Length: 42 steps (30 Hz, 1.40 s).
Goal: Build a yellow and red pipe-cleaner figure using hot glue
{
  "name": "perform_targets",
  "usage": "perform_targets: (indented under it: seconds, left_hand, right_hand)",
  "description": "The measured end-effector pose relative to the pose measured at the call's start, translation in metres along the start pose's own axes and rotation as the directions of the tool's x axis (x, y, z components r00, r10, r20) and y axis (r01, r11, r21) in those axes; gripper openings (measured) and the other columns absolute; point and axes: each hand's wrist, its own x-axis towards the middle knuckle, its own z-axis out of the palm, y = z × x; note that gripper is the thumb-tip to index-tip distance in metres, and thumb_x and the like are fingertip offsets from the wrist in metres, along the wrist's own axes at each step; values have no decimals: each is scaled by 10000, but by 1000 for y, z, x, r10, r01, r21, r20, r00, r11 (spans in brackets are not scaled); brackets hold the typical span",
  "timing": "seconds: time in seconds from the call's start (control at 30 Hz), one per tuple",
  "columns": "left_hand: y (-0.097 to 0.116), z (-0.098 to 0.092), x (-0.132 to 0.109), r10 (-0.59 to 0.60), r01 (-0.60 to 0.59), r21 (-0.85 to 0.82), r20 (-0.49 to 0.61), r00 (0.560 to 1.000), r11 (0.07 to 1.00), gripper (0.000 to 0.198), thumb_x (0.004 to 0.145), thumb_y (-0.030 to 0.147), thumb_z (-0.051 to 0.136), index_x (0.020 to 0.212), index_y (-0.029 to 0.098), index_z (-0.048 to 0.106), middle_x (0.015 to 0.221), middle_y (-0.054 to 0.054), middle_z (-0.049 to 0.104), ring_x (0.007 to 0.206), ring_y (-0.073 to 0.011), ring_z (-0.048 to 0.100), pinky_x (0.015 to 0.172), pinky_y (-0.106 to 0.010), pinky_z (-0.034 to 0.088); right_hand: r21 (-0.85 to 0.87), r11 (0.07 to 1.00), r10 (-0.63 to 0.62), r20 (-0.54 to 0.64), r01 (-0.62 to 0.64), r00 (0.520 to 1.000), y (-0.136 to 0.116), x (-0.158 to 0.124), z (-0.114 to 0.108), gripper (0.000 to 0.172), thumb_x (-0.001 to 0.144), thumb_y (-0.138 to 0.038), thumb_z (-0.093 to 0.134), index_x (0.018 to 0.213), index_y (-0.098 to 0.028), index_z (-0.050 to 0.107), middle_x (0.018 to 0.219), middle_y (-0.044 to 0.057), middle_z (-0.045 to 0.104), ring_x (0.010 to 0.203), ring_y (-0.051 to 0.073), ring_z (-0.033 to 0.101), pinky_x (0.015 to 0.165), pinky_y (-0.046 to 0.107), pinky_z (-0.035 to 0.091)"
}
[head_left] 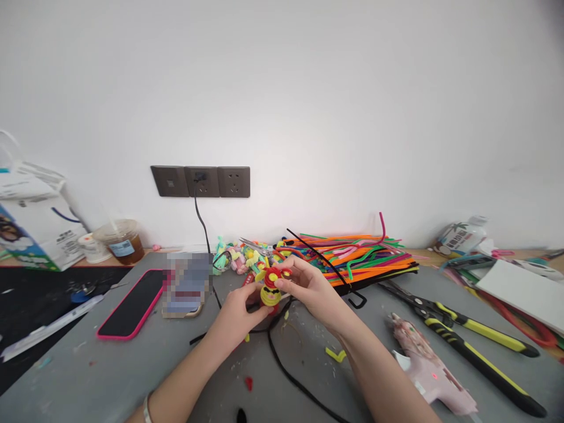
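Between my two hands is a small yellow and red pipe-cleaner figure (270, 295), with a round yellow head, dark marks for eyes and a red piece with yellow dots on top. My left hand (241, 308) is closed round its lower left side. From the right, the thumb and fingers of my right hand (304, 286) pinch the red top part. My fingers hide some of the figure's lower body. A black cord (282, 352) runs over the grey mat just below my hands.
Behind my hands lies a heap of coloured pipe cleaners (374, 255). To the right are a pink glue gun (429, 367) and long-handled pliers (467, 335). A pink-edged phone (132, 304), another phone (187, 288) and a drink cup (124, 242) are at left.
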Motion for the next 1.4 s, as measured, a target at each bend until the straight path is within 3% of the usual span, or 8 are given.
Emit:
perform_targets:
  seconds: [0.4,0.53,0.67,0.8,0.9,1.0,1.4]
  left_hand:
    - [0,-1,-1,3,-3,35,21,1000,999,236,817,257,643,1011,152,726,1058,-99,793,998,-288,731,900,-379,554]
    - [1,0,0,31,-31,47,-5,1000,998,230,824,274,647,1008,163,732,1036,-89,798,961,-284,739,880,-375,566]
    - [3,0,0,96,-94,29,-67,993,995,306,861,318,644,1119,169,714,1160,-95,771,1042,-278,723,948,-372,550]
    - [6,-2,-2,121,-122,-9,-119,986,992,398,891,382,631,1226,173,677,1302,-104,709,1142,-276,681,983,-362,538]
    - [8,-3,-4,99,-109,-106,-100,990,988,436,908,424,611,1256,166,662,1329,-108,691,1192,-277,655,972,-346,548]
    - [11,-2,-5,78,-88,-164,-63,995,983,439,909,425,609,1254,158,660,1298,-112,703,1104,-259,689,939,-345,566]
    - [14,-2,-6,53,-60,-182,-42,998,982,424,874,434,650,1208,177,702,1183,-89,744,958,-234,694,893,-352,579]
  right_hand:
    - [-28,1000,-6,-7,6,1000,2,0,0,274,801,-430,801,865,-230,626,850,-20,674,787,145,614,682,265,465]
    - [-46,995,-96,-45,94,994,5,1,3,253,821,-440,779,905,-242,646,882,-7,675,830,162,636,716,275,493]
    - [-42,985,-169,-140,165,976,4,2,5,337,844,-476,747,1082,-253,664,1025,42,715,1018,206,661,864,318,518]
    - [-16,989,-146,-189,146,971,2,0,5,402,865,-510,712,1170,-253,660,1076,66,747,1030,221,678,885,336,529]
    - [37,989,-135,-169,143,976,1,0,7,357,859,-491,726,1127,-257,694,1157,60,744,1061,223,675,925,332,519]
    - [78,988,-125,-129,136,984,1,1,10,304,874,-471,713,1095,-262,715,1184,48,744,1091,227,670,935,324,515]
    - [157,987,-16,-62,26,998,-2,-1,10,366,815,-424,790,1133,-250,743,1202,69,748,1152,284,656,1041,432,477]
